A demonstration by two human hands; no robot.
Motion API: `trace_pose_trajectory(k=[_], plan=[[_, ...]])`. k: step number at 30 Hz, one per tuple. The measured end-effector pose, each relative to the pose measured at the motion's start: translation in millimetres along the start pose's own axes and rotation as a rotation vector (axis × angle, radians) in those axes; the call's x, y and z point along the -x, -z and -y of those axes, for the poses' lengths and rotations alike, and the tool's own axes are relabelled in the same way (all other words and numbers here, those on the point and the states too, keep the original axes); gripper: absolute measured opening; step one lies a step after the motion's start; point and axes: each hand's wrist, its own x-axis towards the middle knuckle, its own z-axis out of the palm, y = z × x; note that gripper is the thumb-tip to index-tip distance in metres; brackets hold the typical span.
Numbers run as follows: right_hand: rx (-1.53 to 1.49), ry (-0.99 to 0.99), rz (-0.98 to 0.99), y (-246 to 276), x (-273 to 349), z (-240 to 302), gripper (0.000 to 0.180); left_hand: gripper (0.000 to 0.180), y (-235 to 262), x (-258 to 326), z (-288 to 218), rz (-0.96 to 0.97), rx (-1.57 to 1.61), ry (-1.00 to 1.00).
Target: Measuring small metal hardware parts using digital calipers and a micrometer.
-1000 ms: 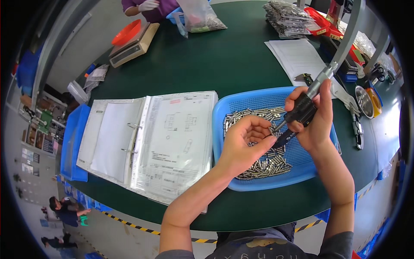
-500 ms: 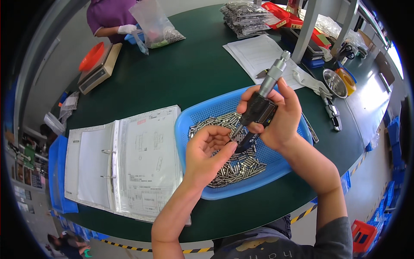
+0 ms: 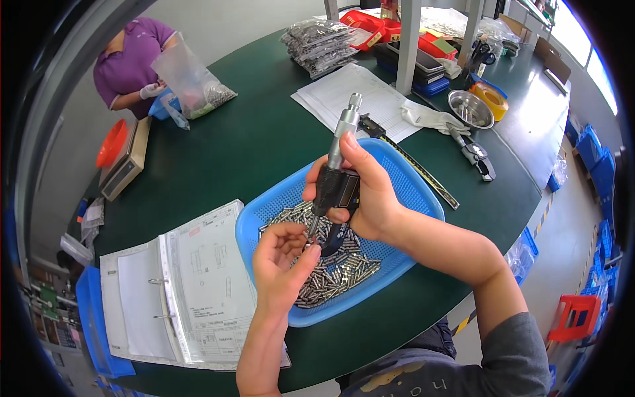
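A digital micrometer (image 3: 337, 188) with a silver thimble and black frame is gripped in my right hand (image 3: 370, 192), held tilted over a blue perforated basket (image 3: 405, 173). Fingers of my left hand (image 3: 281, 261) pinch a small metal pin (image 3: 309, 239) at the micrometer's measuring gap. My fingertips partly cover the pin, so whether both jaws touch it cannot be told. Many similar metal pins (image 3: 347, 271) lie heaped in the basket beneath my hands.
An open ring binder (image 3: 215, 291) with drawings lies left of the basket. A caliper (image 3: 423, 173), second micrometer (image 3: 475, 155), steel bowl (image 3: 471, 109), white glove (image 3: 430, 118) and papers (image 3: 350, 96) lie beyond. Across the green table, a gloved person (image 3: 135, 63) handles a plastic bag (image 3: 192, 83); a scale (image 3: 126, 162) stands nearby.
The view has swung to the right, so table items appear shifted left, and the caliper now shows fully. Both hands keep their hold on the micrometer and pin.
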Motion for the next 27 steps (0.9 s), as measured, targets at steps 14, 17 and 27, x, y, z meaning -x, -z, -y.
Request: trace_pose_trajectory(k=[14,17,27], plan=[[-0.028,0.009,-0.023,-3.4,-0.5,-2.4,0.07,0.026,1.2,0.9,-0.7,-0.007,0.021,-0.029],[-0.054,-0.009,-0.073,-4.7,-0.1,-0.9,0.069,0.026,2.0,0.4,-0.7,-0.025,0.062,-0.058],[-0.098,0.008,-0.039,-2.5,0.4,0.4,0.06,0.026,1.1,0.5,0.8,0.028,0.024,-0.087]])
